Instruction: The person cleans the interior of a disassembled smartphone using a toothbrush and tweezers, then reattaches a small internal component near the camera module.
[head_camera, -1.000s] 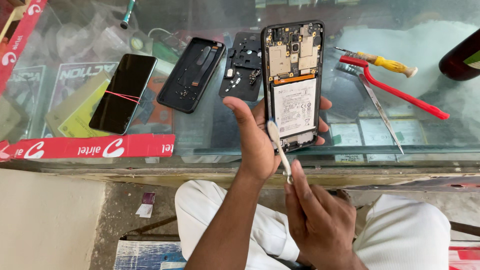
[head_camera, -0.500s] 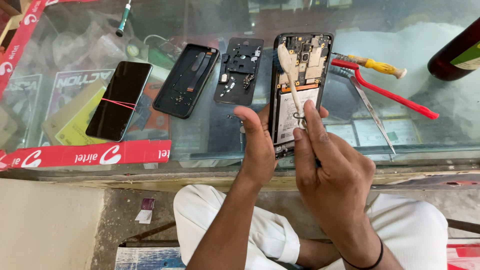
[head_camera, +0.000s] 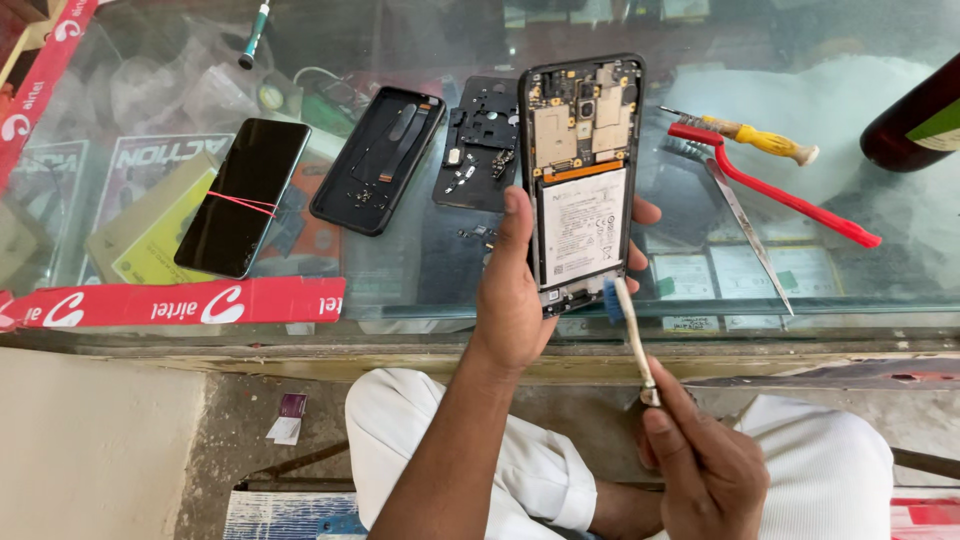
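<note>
here left hand (head_camera: 515, 300) grips opened phone (head_camera: 582, 180), right hand (head_camera: 705, 465) pinches brush (head_camera: 630, 335); back cover (head_camera: 380, 158), red tweezers (head_camera: 775, 190) nearby.

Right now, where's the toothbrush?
In the head view, the toothbrush is in the right hand, lower centre-right, its blue bristles at the bottom edge of the opened phone held by the left hand.
</note>
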